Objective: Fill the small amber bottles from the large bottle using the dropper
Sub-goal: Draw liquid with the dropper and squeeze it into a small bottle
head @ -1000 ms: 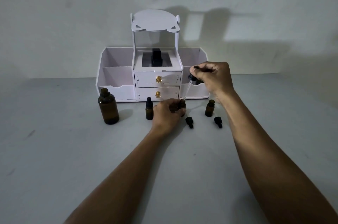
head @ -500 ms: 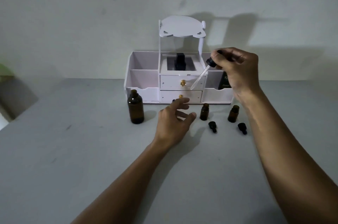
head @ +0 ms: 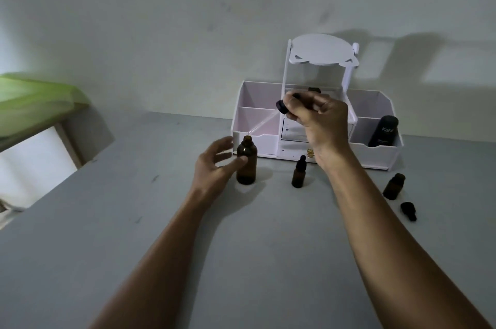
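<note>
The large amber bottle stands open on the grey table, just in front of the white organizer. It is touched at its side by the thumb of the left hand, whose fingers are spread. The dropper is pinched at its black top by the right hand, and its glass tip is pointed down at the bottle's mouth. A capped small amber bottle stands near. An open small bottle and a loose black cap are seen further right.
</note>
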